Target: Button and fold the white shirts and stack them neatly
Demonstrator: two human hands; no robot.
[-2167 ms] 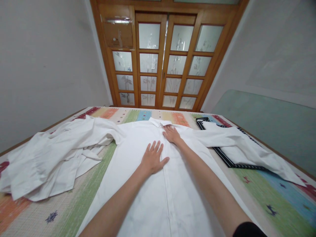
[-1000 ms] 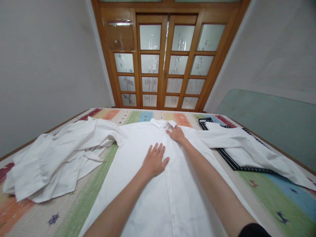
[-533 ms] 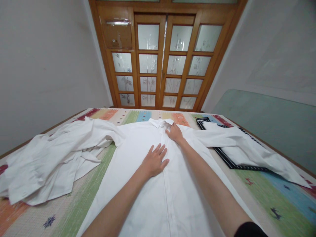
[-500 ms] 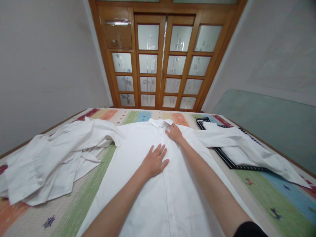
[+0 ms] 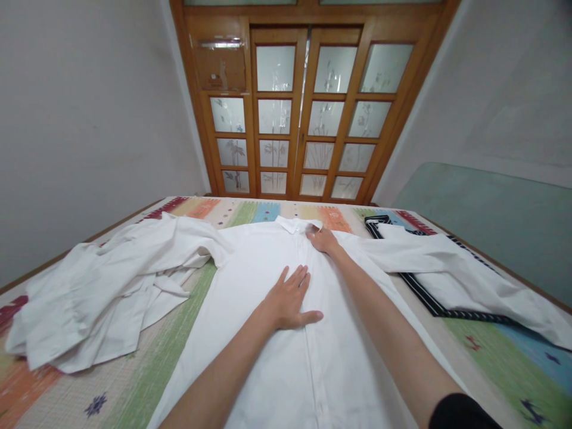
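You seem to be in a home: wooden doors [image 5: 298, 119] with plant-patterned glass [image 5: 328, 117] stand at the frame's top centre, plain walls [image 5: 89, 119] flank them, and a striped cloth [image 5: 149, 351] spreads before you across the bottom.

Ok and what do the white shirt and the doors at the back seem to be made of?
The white shirt: a matte fabric, perhaps cotton, judging by its soft creases. The doors: probably varnished wood, from their warm brown colour; their panes look like frosted glass, pale with plant patterns.

Smooth matt cloth shirt [image 5: 324, 357], rougher wov. cover [image 5: 147, 375], semi-gloss wd doors [image 5: 299, 71] w/ frosted glass panes [image 5: 274, 116]
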